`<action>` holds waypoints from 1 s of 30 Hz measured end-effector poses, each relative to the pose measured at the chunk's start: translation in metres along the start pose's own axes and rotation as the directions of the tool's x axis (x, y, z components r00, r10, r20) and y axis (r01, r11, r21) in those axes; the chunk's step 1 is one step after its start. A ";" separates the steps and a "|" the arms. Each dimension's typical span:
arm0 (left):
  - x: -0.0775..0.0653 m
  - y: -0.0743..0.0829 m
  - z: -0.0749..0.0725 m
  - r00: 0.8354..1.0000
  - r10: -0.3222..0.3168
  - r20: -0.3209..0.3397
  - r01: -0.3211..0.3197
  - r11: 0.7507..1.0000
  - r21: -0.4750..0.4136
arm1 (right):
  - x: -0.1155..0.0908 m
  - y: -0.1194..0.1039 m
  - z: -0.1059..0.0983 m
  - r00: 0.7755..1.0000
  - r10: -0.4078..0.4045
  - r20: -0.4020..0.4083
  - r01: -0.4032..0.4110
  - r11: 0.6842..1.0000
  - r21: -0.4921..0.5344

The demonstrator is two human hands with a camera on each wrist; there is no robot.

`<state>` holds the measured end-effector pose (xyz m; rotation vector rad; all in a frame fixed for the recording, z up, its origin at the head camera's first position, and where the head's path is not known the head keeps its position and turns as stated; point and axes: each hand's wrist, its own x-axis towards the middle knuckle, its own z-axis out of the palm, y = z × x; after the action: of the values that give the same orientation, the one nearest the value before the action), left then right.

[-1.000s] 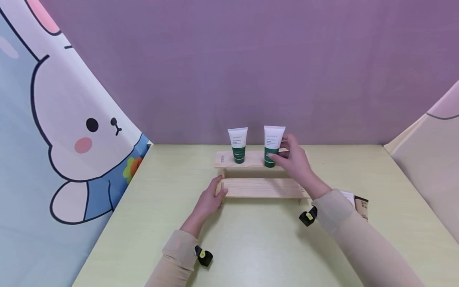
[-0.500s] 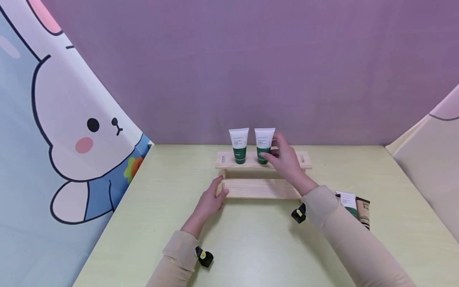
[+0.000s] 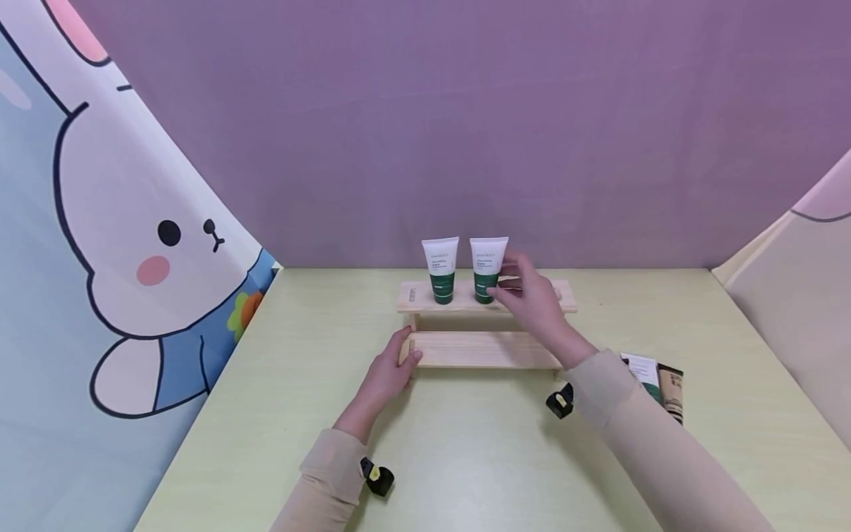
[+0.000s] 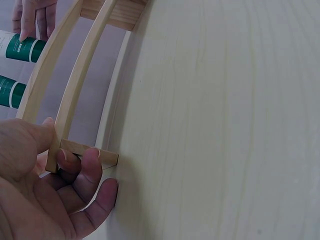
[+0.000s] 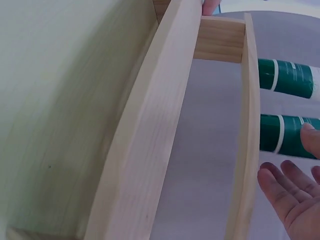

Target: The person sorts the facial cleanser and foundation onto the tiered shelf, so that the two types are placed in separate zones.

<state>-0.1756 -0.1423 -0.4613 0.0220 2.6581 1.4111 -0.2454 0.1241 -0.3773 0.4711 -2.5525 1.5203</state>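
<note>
1. The left hand grips the wooden rack at the left end of its lower shelf; a tug or lift there could tilt the rack and topple what it carries.
2. The right sleeve partly covers a white-and-green tube beside a tan tube, both lying on the worktop; a low sweep of that arm could shove them.
3. The right hand is loose, fingers spread, its thumb seeming to touch the right upright tube. A sideways nudge could tip that tube, standing on its narrow cap, into the left upright tube just beside it on the upper shelf.
4. Counted, near to far: two hands; at least two lying tubes, the sleeve perhaps hiding more; one rack with two shelves; two upright tubes.
</note>
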 end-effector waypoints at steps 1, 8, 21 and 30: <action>0.000 0.000 0.000 1.000 0.003 0.001 -0.003 1.000 0.003 | -0.003 0.000 -0.003 1.000 -0.006 -0.006 0.006 1.000 0.000; 0.001 -0.001 -0.001 1.000 -0.010 0.006 0.010 1.000 0.008 | -0.025 0.005 -0.028 0.999 -0.024 -0.027 0.023 0.999 -0.036; 0.000 -0.004 -0.001 1.000 -0.016 0.011 0.016 1.000 0.005 | -0.076 0.022 -0.080 0.999 -0.033 -0.022 0.026 0.965 -0.259; -0.001 -0.004 -0.001 1.000 -0.018 0.009 0.018 1.000 -0.008 | -0.106 0.035 -0.110 0.997 0.070 0.013 -0.060 0.926 -0.374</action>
<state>-0.1745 -0.1459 -0.4637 0.0032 2.6381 1.4131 -0.1618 0.2568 -0.3825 0.3591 -2.8107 1.0069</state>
